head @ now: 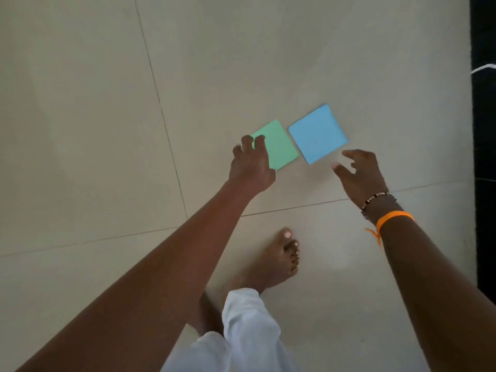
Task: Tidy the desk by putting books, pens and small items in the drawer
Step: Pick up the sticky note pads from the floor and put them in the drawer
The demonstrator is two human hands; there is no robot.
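We are bent over the tiled floor (80,130), where a green pad (279,145) lies flat with a blue pad (318,134) just beside it on its right. Our left hand (251,163) rests curled fingers (259,142) on the green pad's near edge without gripping it yet. Our right hand (361,174) hovers near the blue pad's near corner, fingers spread and empty. No desk or drawer shows, so we judge both pads are yet to be lifted and stowed.

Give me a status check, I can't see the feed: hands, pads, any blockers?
Left hand fingers on green pad, no lift. Right hand open, just short of blue pad. Both pads flat on floor, nothing blocking.
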